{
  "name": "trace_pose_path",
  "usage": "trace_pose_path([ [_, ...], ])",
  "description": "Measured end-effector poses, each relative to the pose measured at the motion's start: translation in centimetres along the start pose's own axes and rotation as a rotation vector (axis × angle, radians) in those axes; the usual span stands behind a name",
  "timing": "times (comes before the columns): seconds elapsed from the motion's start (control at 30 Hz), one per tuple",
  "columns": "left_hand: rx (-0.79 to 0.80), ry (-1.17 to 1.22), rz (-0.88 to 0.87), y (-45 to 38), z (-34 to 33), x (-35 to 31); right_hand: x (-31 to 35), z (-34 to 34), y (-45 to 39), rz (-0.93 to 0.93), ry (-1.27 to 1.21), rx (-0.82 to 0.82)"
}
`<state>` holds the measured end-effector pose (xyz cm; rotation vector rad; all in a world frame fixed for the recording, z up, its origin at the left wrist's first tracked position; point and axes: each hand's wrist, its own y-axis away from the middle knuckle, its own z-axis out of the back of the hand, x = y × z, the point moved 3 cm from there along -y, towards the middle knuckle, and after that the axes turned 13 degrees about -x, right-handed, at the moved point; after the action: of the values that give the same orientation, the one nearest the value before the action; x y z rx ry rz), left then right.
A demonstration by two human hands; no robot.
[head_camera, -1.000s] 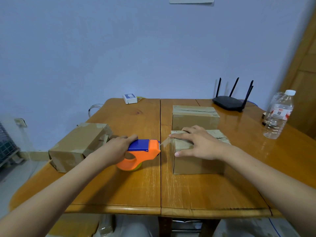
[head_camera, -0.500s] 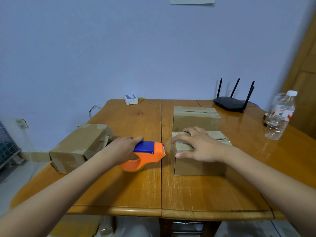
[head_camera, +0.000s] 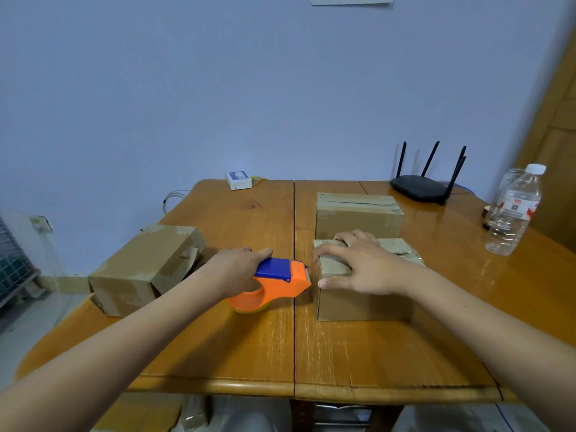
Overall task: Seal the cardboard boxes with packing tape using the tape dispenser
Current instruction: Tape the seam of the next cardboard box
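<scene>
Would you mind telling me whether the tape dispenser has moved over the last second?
Yes. The tape dispenser has moved right across the table's centre seam, closing the gap to the near box; its front now almost meets the box's left edge.

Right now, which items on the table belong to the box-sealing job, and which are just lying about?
Job:
tape dispenser, gripped by left hand
near box, under right hand
far box
left box

Lying about:
router
water bottle
small white box
</scene>
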<state>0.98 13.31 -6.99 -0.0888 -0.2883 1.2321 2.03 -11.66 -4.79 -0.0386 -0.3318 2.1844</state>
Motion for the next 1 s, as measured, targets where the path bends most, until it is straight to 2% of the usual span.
trace_pose_path([
  [0.3,0.042,0.006,-0.028,-0.7,0.8,-1.2,-0.1,-0.5,-0.4,0.0,0.017,0.006],
  [0.57,0.216,-0.037,-0.003,-2.5,2.7,-1.9,-0.1,-1.0,-0.5,0.008,0.111,-0.011],
  [0.73,0.322,-0.197,-0.058,-2.3,1.7,-2.7,0.2,-0.8,0.0,0.006,0.133,-0.014],
  [0.8,0.373,-0.185,0.009,-2.3,1.7,-1.9,0.2,-0.6,0.1,0.012,0.115,-0.017],
  [0.9,0.362,-0.148,0.155,-2.2,2.6,1.3,0.3,0.2,0.4,-0.006,-0.031,-0.052],
  [1.0,0.364,0.105,0.353,-1.3,3.5,4.3,-0.5,0.7,0.1,-0.161,-0.31,-0.104],
])
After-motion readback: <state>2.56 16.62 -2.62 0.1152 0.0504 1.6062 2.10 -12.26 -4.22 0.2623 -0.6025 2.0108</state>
